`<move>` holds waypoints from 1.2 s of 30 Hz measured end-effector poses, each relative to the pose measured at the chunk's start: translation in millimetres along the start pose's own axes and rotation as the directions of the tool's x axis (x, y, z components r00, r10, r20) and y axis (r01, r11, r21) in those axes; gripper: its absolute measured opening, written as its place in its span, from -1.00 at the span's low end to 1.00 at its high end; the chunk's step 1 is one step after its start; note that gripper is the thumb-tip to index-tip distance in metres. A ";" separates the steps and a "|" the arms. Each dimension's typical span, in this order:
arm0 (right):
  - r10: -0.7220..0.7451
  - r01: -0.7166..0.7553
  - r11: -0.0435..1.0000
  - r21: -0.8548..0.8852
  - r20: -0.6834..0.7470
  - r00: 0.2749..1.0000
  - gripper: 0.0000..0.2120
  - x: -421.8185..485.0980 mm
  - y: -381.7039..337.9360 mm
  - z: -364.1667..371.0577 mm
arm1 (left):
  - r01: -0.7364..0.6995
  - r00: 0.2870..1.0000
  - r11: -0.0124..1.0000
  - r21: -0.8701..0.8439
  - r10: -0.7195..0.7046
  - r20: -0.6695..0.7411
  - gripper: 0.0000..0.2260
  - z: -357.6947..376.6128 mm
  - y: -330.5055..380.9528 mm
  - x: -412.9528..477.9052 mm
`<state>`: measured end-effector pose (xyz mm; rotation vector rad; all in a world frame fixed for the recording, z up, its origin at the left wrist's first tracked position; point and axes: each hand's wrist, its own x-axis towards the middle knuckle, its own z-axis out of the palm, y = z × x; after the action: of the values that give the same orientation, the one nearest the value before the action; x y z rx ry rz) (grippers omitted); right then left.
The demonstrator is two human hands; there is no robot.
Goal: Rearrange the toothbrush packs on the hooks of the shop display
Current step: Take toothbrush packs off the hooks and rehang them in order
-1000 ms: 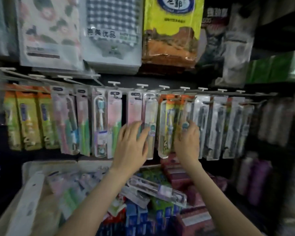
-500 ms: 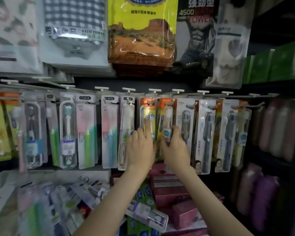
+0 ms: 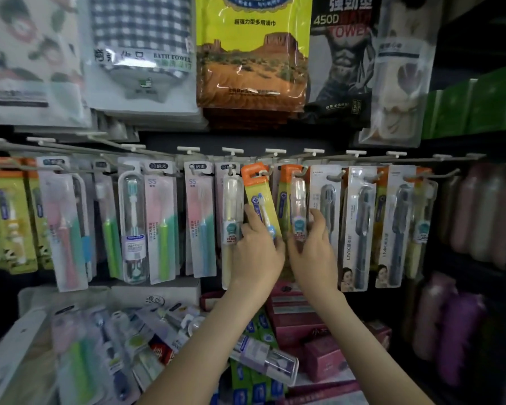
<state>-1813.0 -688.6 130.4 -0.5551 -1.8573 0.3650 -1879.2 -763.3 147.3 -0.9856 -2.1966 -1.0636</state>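
Dim shop wall, white wire hooks [image 3: 313,152] above. Left hand [image 3: 256,252] pinches tilted orange-yellow card toothbrush pack [image 3: 260,197]; right hand [image 3: 313,251] grips glossy clear blister pack [image 3: 298,200].

toothbrush packs [image 3: 262,200]: glossy clear plastic, card | hooks [image 3: 332,174]: metal

Shop, toiletries aisle. Row of white peg hooks [image 3: 231,150] on dark back panel, each carrying several identical toothbrush packs [image 3: 161,223] in retail blister cards. Above: bagged bath towels [image 3: 140,54], yellow cleaning-cloth bag [image 3: 251,54]. Below: white bin [image 3: 9,355] of loose packs, stacked pink boxes [image 3: 292,311]. Right: rows of bottles [image 3: 479,217], green boxes [image 3: 479,103].
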 end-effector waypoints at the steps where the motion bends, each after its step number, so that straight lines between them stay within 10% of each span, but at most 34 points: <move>1: -0.004 0.004 1.000 0.004 -0.022 1.000 -0.46 -1.7 -3.1 -1.7 | 0.009 1.000 0.998 -0.058 -0.008 0.007 -0.25 -3.9 -1.4 -2.9; 8: -0.140 0.145 0.989 0.012 -0.184 0.973 -0.59 -17.5 -34.1 -6.7 | -0.130 0.991 0.967 -0.219 0.133 0.001 -0.23 -44.7 -24.6 -35.8; 14: -0.196 0.077 0.880 0.469 0.208 0.958 -0.74 -50.7 -111.1 8.2 | -0.213 0.977 0.969 -0.129 0.214 -0.003 -0.25 -104.9 -80.8 -60.6; 20: -0.237 0.040 0.832 0.553 0.289 0.927 -0.81 -74.3 -205.1 83.4 | -0.196 0.979 0.980 0.025 0.195 0.057 -0.32 -187.2 -184.2 -61.6; 26: -0.355 0.143 0.899 0.415 0.495 0.793 -0.55 -81.4 -282.5 166.3 | -0.328 0.837 0.821 0.467 0.481 -0.259 -0.61 -275.5 -313.3 -42.9; 36: -0.270 0.296 0.955 0.010 0.438 0.857 -0.45 -45.5 -343.4 248.7 | -0.408 0.810 0.621 0.670 0.584 -0.048 -0.70 -323.1 -392.4 4.7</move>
<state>-2101.8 -998.2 181.0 -0.2368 -2.3541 0.2493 -2149.2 -1193.9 157.6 -0.9700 -1.6866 -0.1305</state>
